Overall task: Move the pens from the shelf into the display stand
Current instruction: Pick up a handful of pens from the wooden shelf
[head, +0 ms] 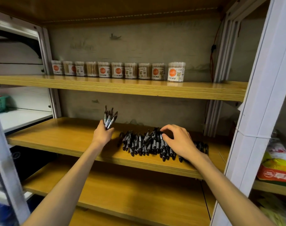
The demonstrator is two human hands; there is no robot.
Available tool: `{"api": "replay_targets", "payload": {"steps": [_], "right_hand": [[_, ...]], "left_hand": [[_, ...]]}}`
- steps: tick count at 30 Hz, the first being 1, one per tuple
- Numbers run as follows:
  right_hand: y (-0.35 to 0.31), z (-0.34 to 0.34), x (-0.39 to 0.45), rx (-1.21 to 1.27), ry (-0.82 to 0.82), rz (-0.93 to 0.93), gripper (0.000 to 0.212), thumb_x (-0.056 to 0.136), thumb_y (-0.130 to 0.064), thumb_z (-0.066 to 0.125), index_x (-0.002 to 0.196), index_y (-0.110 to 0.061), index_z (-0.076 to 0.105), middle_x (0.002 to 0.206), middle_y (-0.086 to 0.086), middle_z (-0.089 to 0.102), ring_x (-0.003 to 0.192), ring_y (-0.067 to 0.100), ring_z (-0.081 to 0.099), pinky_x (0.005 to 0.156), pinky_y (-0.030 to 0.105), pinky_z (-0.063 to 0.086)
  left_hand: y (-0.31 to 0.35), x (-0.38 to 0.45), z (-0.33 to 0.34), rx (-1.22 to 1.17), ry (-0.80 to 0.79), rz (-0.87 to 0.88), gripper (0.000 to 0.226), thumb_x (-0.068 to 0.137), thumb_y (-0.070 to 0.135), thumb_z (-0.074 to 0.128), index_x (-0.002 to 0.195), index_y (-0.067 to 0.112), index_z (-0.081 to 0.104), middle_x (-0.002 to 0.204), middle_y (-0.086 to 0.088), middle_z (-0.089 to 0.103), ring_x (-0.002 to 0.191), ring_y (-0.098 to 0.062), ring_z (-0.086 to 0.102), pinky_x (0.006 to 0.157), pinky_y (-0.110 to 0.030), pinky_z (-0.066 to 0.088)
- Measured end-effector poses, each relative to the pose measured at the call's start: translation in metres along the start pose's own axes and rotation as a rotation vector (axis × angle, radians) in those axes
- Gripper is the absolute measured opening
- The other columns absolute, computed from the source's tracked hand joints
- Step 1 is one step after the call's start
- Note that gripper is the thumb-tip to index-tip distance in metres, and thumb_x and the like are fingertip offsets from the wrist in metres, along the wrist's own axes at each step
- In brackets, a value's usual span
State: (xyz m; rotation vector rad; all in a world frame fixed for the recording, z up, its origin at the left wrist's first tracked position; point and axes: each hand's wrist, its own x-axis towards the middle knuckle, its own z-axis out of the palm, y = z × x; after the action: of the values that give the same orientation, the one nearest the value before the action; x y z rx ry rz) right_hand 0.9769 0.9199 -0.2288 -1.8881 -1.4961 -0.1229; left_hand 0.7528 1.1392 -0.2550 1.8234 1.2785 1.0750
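Note:
A heap of black and grey pens (139, 144) lies on the middle wooden shelf (65, 136). My left hand (103, 134) grips a bunch of several pens (109, 118) that stand upright above the shelf, left of the heap. My right hand (178, 141) hovers over the right part of the heap with curled fingers, its fingertips touching a pen at the top of the heap. More pens (202, 147) lie to the right of my right wrist. No display stand is in view.
Several tubs of cotton swabs (117, 70) line the upper shelf. The lower shelf (131, 193) is bare wood. White uprights (253, 128) frame the unit on the right, with packaged goods (277, 168) beyond them. A green basket (0, 103) sits far left.

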Motion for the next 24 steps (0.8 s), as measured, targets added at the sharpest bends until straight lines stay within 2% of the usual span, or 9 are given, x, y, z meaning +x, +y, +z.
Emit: {"api": "replay_targets", "payload": {"steps": [2,3,6,8,11,14,18,21,24], "right_hand": [[-0.003,0.001,0.001,0.001,-0.004,-0.011,0.020,0.099,-0.032,0.060,0.119,-0.033,0.066,0.127,-0.011,0.063,0.123,0.012,0.054,0.094,0.031,0.039],[-0.004,0.001,0.001,0.001,-0.006,-0.015,0.020,0.099,-0.032,0.060,0.119,-0.033,0.066,0.126,-0.012,0.063,0.122,0.012,0.054,0.094,0.031,0.040],[-0.007,0.002,0.002,0.005,-0.007,-0.025,0.020,0.100,-0.030,0.060,0.119,-0.031,0.066,0.125,-0.011,0.063,0.121,0.011,0.055,0.095,0.031,0.041],[-0.008,0.002,0.001,0.000,-0.006,-0.030,0.021,0.100,-0.029,0.060,0.119,-0.030,0.066,0.125,-0.011,0.063,0.120,0.011,0.055,0.096,0.031,0.041],[-0.010,0.000,0.000,0.000,-0.011,-0.030,0.021,0.100,-0.029,0.060,0.120,-0.030,0.067,0.124,-0.011,0.063,0.120,0.011,0.055,0.102,0.036,0.045],[-0.010,-0.001,0.000,-0.004,-0.012,-0.033,0.021,0.100,-0.028,0.060,0.120,-0.029,0.067,0.124,-0.010,0.064,0.120,0.012,0.055,0.103,0.038,0.046],[-0.012,0.003,0.000,-0.004,-0.011,-0.044,0.022,0.099,-0.028,0.060,0.120,-0.029,0.067,0.124,-0.011,0.064,0.119,0.010,0.055,0.101,0.032,0.044],[-0.013,0.006,-0.002,-0.010,-0.015,-0.053,0.022,0.099,-0.028,0.061,0.121,-0.029,0.066,0.124,-0.011,0.064,0.118,0.009,0.056,0.098,0.029,0.041],[-0.012,0.006,-0.002,-0.010,-0.017,-0.052,0.022,0.099,-0.029,0.061,0.120,-0.029,0.066,0.123,-0.011,0.064,0.118,0.009,0.056,0.097,0.030,0.042]], "left_hand": [[0.001,-0.003,0.004,-0.194,0.032,0.054,0.048,0.095,0.014,0.068,0.139,0.023,0.049,0.122,0.002,0.062,0.111,-0.022,0.060,0.095,-0.035,0.048],[0.001,-0.004,0.005,-0.263,0.035,0.056,0.044,0.093,0.015,0.070,0.133,0.024,0.055,0.116,0.005,0.064,0.104,-0.015,0.060,0.093,-0.032,0.046],[-0.002,-0.008,0.011,-0.413,0.007,0.029,0.012,0.089,0.022,0.076,0.099,0.024,0.068,0.086,0.007,0.068,0.075,-0.007,0.055,0.081,-0.031,0.045],[-0.006,-0.012,0.016,-0.448,-0.015,0.032,0.008,0.088,0.023,0.077,0.087,0.023,0.069,0.075,0.007,0.066,0.071,-0.010,0.054,0.077,-0.031,0.044],[-0.010,-0.015,0.019,-0.478,0.036,0.071,0.009,0.091,0.026,0.074,0.090,0.020,0.067,0.075,0.002,0.066,0.068,-0.012,0.058,0.068,-0.027,0.045],[-0.007,-0.014,0.016,-0.515,0.080,0.073,0.015,0.091,0.032,0.074,0.094,0.021,0.064,0.076,0.002,0.068,0.061,-0.005,0.063,0.065,-0.024,0.045],[-0.007,-0.015,0.017,-0.559,0.051,-0.022,0.026,0.081,0.034,0.083,0.092,0.018,0.066,0.082,0.001,0.069,0.075,-0.012,0.063,0.066,-0.025,0.046],[-0.008,-0.014,0.021,-0.571,0.028,-0.054,0.021,0.084,0.027,0.082,0.096,0.015,0.069,0.088,-0.003,0.071,0.080,-0.017,0.063,0.070,-0.027,0.046],[-0.004,-0.011,0.018,-0.520,0.067,0.003,0.011,0.091,0.035,0.074,0.094,0.027,0.067,0.084,0.001,0.068,0.076,-0.017,0.058,0.069,-0.030,0.045]]}}
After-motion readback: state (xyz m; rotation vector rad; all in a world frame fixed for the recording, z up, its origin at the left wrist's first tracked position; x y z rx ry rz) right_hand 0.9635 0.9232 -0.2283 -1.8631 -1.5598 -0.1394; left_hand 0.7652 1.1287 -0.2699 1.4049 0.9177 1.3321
